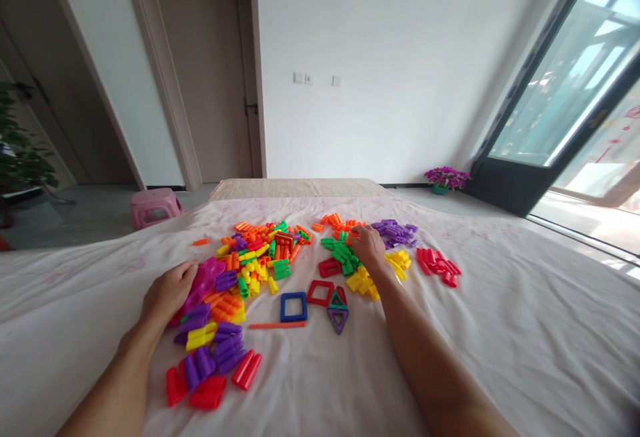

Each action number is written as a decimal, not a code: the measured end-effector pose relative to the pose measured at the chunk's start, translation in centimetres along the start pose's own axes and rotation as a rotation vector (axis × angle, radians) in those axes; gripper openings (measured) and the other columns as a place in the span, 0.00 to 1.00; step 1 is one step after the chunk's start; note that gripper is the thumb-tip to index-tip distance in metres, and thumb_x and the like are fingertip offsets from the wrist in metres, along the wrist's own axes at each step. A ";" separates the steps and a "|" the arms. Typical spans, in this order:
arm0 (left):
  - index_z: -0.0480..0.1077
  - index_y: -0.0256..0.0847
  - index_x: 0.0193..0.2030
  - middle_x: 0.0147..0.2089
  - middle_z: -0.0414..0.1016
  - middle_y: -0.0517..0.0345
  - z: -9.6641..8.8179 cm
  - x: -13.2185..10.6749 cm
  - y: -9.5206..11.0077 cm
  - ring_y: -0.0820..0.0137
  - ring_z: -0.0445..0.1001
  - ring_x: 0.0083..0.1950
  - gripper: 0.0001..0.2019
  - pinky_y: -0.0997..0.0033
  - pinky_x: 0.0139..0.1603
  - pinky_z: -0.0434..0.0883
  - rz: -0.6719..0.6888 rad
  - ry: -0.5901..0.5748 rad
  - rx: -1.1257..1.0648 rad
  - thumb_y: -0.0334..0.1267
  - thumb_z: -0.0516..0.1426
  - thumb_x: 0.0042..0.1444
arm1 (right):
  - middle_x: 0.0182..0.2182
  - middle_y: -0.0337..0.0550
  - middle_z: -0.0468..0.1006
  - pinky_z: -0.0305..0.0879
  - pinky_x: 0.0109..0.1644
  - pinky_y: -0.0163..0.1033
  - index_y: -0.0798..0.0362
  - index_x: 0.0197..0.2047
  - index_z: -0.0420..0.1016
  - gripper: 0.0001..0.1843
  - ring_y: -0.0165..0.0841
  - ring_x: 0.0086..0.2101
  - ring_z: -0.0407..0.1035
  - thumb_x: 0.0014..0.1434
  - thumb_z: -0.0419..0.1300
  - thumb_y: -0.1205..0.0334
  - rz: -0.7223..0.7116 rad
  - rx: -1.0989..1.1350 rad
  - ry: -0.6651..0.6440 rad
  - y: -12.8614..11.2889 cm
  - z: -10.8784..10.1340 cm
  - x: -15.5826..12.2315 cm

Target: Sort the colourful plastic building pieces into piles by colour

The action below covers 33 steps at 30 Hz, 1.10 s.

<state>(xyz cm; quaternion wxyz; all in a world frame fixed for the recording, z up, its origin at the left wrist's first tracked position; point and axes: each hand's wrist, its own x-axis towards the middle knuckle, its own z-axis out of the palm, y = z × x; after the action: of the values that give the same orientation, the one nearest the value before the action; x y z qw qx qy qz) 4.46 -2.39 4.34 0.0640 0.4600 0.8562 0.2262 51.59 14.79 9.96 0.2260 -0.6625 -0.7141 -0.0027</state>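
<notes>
My left hand (169, 292) is closed at the left edge of a mixed heap of plastic building pieces (255, 267), its fingers on a magenta plastic piece (204, 280) with rounded lobes. My right hand (369, 248) reaches over the colour-grouped pieces, fingers curled down by the orange pieces (344, 225); what they hold is hidden. Green pieces (341, 254) lie just left of it, yellow pieces (364, 282) under the wrist, purple pieces (395, 232) beyond it and red pieces (439, 265) to its right.
Between the hands lie a blue square frame (293, 296), a red square frame (311, 292), a purple triangle frame (339, 330) and an orange stick (277, 325). A pale flowered cloth (320, 390) covers the surface. A pink stool (157, 207) stands at the far left.
</notes>
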 end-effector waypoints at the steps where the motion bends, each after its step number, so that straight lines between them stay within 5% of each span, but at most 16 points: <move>1: 0.82 0.48 0.59 0.60 0.83 0.49 0.0 0.0 0.0 0.51 0.80 0.56 0.28 0.63 0.49 0.71 0.005 0.002 -0.003 0.54 0.46 0.70 | 0.56 0.50 0.81 0.67 0.53 0.38 0.49 0.59 0.83 0.19 0.42 0.54 0.75 0.68 0.57 0.62 0.015 0.027 0.014 0.1 0.0 0.2; 10: 0.82 0.49 0.59 0.60 0.83 0.50 0.0 -0.1 0.0 0.51 0.80 0.55 0.28 0.62 0.49 0.70 -0.002 -0.008 -0.006 0.55 0.45 0.70 | 0.50 0.47 0.86 0.66 0.52 0.34 0.52 0.55 0.85 0.23 0.36 0.49 0.78 0.64 0.54 0.71 0.058 0.190 0.072 0.5 -1.4 1.2; 18: 0.83 0.49 0.56 0.57 0.85 0.50 0.0 -0.1 -0.1 0.53 0.81 0.51 0.26 0.64 0.45 0.71 0.019 0.032 -0.021 0.54 0.48 0.69 | 0.35 0.45 0.84 0.54 0.34 0.35 0.52 0.39 0.85 0.14 0.34 0.35 0.73 0.64 0.60 0.54 -0.058 -0.029 -0.213 -0.4 -1.7 -0.2; 23: 0.83 0.48 0.55 0.57 0.85 0.50 0.1 0.0 -0.2 0.53 0.81 0.53 0.24 0.65 0.46 0.71 0.029 0.041 -0.028 0.53 0.49 0.68 | 0.32 0.41 0.82 0.52 0.33 0.34 0.53 0.37 0.85 0.12 0.31 0.32 0.71 0.61 0.62 0.57 -0.124 0.029 -0.207 -0.8 -1.5 0.2; 27: 0.83 0.48 0.55 0.57 0.85 0.50 0.3 0.1 -0.3 0.54 0.81 0.53 0.24 0.66 0.46 0.72 0.038 0.044 -0.025 0.52 0.49 0.69 | 0.37 0.44 0.84 0.61 0.39 0.34 0.56 0.47 0.85 0.16 0.35 0.37 0.75 0.62 0.60 0.60 -0.040 0.171 -0.095 -0.7 -1.1 0.8; 33: 0.83 0.47 0.56 0.58 0.84 0.50 0.4 0.1 -0.4 0.53 0.81 0.55 0.25 0.65 0.48 0.72 0.037 0.031 -0.028 0.53 0.48 0.70 | 0.58 0.56 0.81 0.72 0.55 0.41 0.59 0.68 0.73 0.31 0.39 0.52 0.77 0.62 0.55 0.65 0.119 0.493 0.164 -0.6 -0.5 1.5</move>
<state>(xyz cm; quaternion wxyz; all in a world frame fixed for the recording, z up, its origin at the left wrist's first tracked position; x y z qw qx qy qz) 4.23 -2.32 3.86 0.0529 0.4712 0.8452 0.2467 51.18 16.00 11.12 0.4377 -0.6259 -0.6321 0.1310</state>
